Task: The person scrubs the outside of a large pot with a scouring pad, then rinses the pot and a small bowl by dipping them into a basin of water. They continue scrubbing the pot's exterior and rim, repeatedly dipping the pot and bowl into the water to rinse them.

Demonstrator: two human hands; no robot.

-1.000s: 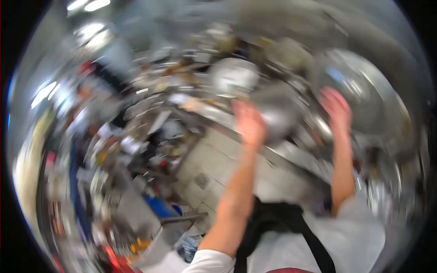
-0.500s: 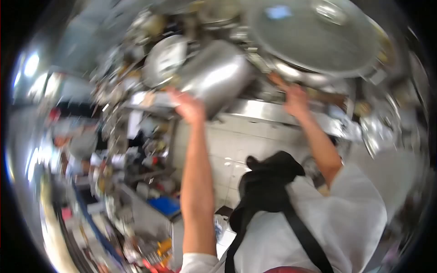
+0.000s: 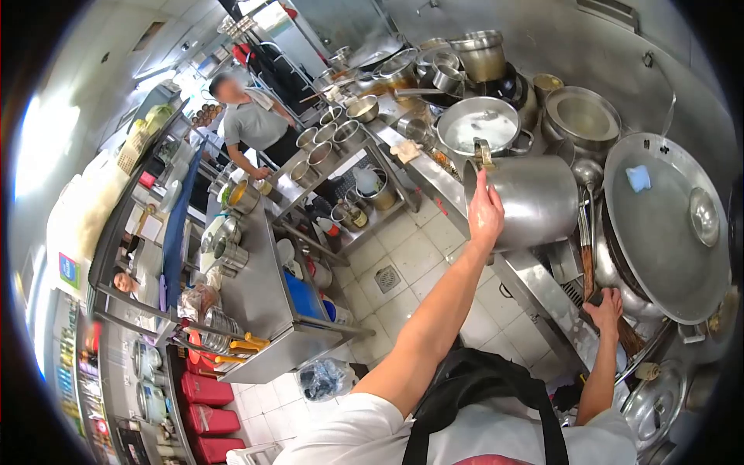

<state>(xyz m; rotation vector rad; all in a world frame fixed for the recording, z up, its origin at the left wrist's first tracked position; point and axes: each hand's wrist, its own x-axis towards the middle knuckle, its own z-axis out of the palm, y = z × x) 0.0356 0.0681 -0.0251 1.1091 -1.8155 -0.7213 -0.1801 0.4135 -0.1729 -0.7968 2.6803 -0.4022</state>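
Note:
A large steel stockpot (image 3: 535, 203) lies tilted on its side over the counter's edge, its mouth toward the left. My left hand (image 3: 485, 211) grips it at the rim, just below a loop handle (image 3: 483, 152). At the right, my right hand (image 3: 606, 308) is closed on a small dark thing that I cannot make out, low over the stove edge. Close by it are a wooden handle (image 3: 587, 263) and the brown bristles of a brush (image 3: 629, 339). A wide wok (image 3: 659, 256) of greyish water, with a blue cloth (image 3: 638, 178) and a ladle bowl (image 3: 704, 217), stands beyond.
Behind the stockpot stands a pot of whitish liquid (image 3: 479, 124), with more pots and pans along the stove. A steel worktable (image 3: 267, 302) is at the left, and a person (image 3: 260, 124) stands behind it. A floor drain (image 3: 387, 279) lies in the tiles.
The view has swung and sharpened, bringing the worktable and person into sight. My left hand stays at the stockpot; my right hand is now lower beside the wok.

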